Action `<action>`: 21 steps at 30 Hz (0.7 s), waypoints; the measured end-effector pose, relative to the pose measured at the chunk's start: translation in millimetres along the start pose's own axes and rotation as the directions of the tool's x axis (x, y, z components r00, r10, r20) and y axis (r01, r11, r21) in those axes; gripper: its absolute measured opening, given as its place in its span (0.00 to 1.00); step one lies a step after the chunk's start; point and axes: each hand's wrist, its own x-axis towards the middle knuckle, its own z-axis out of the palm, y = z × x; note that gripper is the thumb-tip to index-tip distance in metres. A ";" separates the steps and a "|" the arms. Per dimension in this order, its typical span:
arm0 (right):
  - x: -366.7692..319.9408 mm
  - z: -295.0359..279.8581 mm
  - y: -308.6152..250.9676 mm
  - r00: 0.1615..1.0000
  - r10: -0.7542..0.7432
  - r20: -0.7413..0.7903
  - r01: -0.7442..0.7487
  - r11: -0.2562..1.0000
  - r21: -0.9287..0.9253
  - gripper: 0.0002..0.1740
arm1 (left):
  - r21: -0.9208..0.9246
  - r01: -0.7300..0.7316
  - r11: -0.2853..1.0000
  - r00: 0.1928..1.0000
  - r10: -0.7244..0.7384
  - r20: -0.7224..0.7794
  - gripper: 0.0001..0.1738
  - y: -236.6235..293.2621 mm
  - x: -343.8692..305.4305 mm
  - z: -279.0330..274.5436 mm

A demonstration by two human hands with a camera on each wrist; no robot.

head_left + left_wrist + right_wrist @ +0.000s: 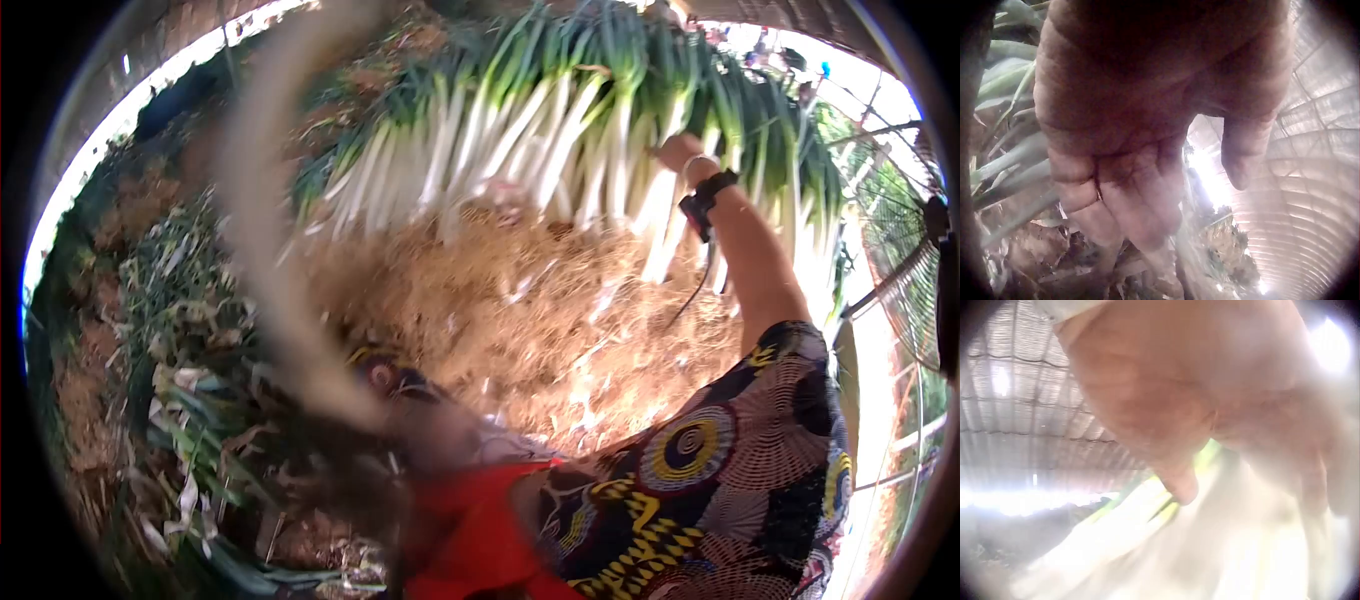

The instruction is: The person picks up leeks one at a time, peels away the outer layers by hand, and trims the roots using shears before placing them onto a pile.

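Observation:
My right hand [683, 155] reaches to the upper stems of a long row of leeks [560, 140], white ends toward me. In the right wrist view its palm shows bare, thumb and fingers apart and pointing down, with bright, washed-out leek stems [1104, 544] beyond them. My left hand [1129, 137] shows its empty palm in the left wrist view, fingers lightly bent and thumb apart. Long green leaves [1007, 87] and dry litter lie beside and below its fingertips. In the head view the left hand is lost in blur.
Fibrous brown roots or straw [480, 310] spread in front of the white ends. A heap of green leaves and trimmings [200, 430] lies at left. A blurred pale curved band [260, 200] crosses the left side. A fan-like wire guard [895, 250] stands at right.

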 end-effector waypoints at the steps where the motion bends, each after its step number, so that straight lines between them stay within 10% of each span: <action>1: 7.9 -7.9 -11.2 0.955 -0.285 -0.087 0.232 0.894 -0.384 0.26 | -0.015 0.016 1.000 0.999 -0.017 -0.048 0.24 -10.1 -26.8 -17.7; 5: 42.0 -11.8 -100.7 0.803 -0.483 -0.350 0.572 0.789 0.225 0.19 | 0.126 0.213 0.969 0.947 -0.173 -0.272 0.24 32.0 -88.1 -12.9; 7: -38.3 -40.9 -199.5 0.900 -0.409 -0.148 0.367 0.530 0.765 0.21 | -0.073 0.330 0.941 0.891 -0.336 -0.305 0.23 10.0 -88.6 -13.2; 9: -59.5 -23.0 -271.4 0.719 -0.674 -0.168 0.520 0.363 0.773 0.26 | -0.443 0.350 0.825 0.833 -0.491 -0.256 0.24 28.2 -74.7 3.1; 11: -129.8 -15.0 -338.9 0.507 -0.826 -0.248 0.573 0.107 0.813 0.19 | -0.544 0.400 0.738 0.777 -0.588 -0.226 0.24 -7.2 -78.5 -5.4; 13: -171.0 4.6 -402.3 0.362 -0.928 -0.082 0.499 0.119 0.858 0.23 | -0.515 0.430 0.741 0.752 -0.610 -0.249 0.26 -16.5 -84.4 -6.5; 15: -204.5 46.3 -463.6 0.010 -0.961 -0.277 0.625 -0.210 0.752 0.20 | -0.505 0.439 0.743 0.710 -0.632 -0.312 0.24 -24.0 -94.1 -5.8; 17: -255.4 73.4 -507.7 -0.069 -0.991 0.111 0.498 0.063 0.865 0.20 | -0.533 0.437 0.724 0.694 -0.649 -0.313 0.21 -35.2 -105.7 -7.7; 21: -331.2 108.5 -552.1 -0.138 -0.866 0.480 0.755 0.222 0.617 0.32 | -0.536 0.411 0.737 0.619 -0.658 -0.429 0.13 -33.7 -118.2 5.4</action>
